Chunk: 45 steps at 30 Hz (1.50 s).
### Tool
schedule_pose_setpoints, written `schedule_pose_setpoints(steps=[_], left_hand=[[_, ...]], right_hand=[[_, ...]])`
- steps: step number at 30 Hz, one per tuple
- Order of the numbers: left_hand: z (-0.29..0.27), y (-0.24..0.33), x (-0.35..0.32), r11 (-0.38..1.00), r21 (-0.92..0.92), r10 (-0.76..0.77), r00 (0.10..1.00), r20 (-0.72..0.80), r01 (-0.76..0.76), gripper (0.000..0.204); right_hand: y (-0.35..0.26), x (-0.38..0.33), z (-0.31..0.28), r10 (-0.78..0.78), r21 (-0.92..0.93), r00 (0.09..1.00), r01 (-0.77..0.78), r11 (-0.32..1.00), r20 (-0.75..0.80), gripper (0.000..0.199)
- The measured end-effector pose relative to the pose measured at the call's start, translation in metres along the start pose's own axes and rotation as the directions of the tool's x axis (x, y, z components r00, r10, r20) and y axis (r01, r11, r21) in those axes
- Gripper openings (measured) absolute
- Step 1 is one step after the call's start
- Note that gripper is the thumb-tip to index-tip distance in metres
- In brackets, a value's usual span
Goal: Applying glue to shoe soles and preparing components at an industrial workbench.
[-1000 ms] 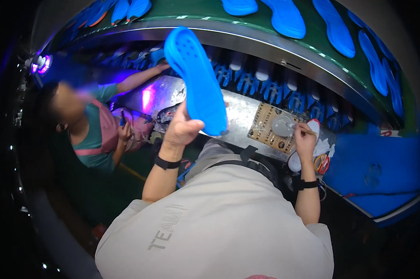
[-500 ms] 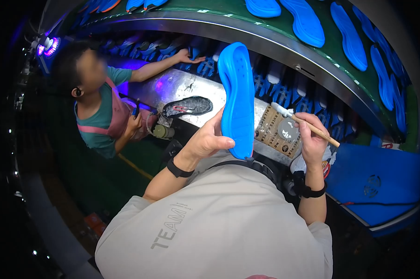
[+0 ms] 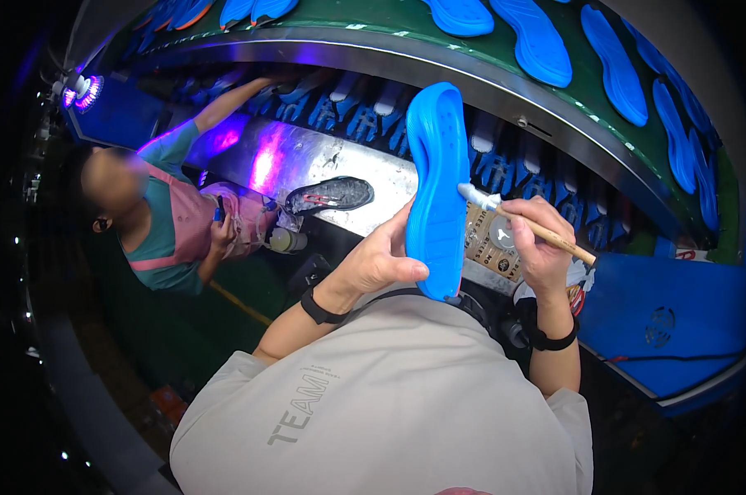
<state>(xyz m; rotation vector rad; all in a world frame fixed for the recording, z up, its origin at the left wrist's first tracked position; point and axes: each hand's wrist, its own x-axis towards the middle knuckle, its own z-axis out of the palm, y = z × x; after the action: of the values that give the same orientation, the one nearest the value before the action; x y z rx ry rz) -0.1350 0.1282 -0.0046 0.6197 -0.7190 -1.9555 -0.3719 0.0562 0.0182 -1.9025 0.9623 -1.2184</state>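
My left hand (image 3: 383, 262) grips a blue shoe sole (image 3: 441, 190) by its lower left edge, thumb across its face. The sole stands roughly upright in front of me, with small holes near its top end. In my right hand (image 3: 542, 245) is a wooden-handled brush (image 3: 550, 237), its white, coated bristles pointing left. The bristle tip is at the right edge of the sole; whether it touches cannot be made out. Behind the brush, a round grey dish (image 3: 502, 233) with a white patch rests on brown printed cardboard (image 3: 482, 247).
A dark shoe sole (image 3: 332, 195) lies on the metal bench (image 3: 295, 148). Above, blue soles (image 3: 616, 70) ride on a green belt (image 3: 373, 26). Shoes with blue parts (image 3: 361, 124) line the shelf below. A co-worker in a pink apron (image 3: 175, 216) reaches toward that shelf at left.
The brush has moved left and slightly down to the sole's right edge. The sole has shifted slightly right and down. The co-worker has leaned away left, arm reaching farther up.
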Motion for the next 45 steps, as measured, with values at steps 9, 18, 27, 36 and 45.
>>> schedule_pose_setpoints(steps=[9,18,27,36,45], left_hand=[[-0.007,0.008,0.007,0.999,0.023,0.031,0.999,-0.009,-0.031,0.105],[-0.001,0.011,0.009,0.980,0.185,0.080,0.997,-0.017,-0.076,0.110],[-0.010,0.014,0.011,0.965,0.215,0.157,0.987,-0.028,-0.147,0.110],[-0.009,0.016,0.012,0.953,0.250,0.187,0.982,-0.037,-0.172,0.106],[-0.026,0.042,0.019,0.982,0.126,0.142,0.990,0.007,-0.141,0.104]], right_hand=[[-0.017,-0.012,-0.011,0.051,0.131,0.983,-0.075,0.988,0.178,0.013],[-0.014,-0.009,-0.006,0.002,0.041,1.000,-0.003,0.999,0.018,0.013],[-0.030,-0.021,-0.008,-0.051,0.073,0.990,0.042,0.996,0.130,0.011],[-0.032,-0.017,-0.005,0.018,0.047,0.998,-0.021,0.999,0.056,0.012],[-0.023,-0.026,-0.012,0.087,0.204,0.996,-0.083,0.975,-0.011,0.014]])
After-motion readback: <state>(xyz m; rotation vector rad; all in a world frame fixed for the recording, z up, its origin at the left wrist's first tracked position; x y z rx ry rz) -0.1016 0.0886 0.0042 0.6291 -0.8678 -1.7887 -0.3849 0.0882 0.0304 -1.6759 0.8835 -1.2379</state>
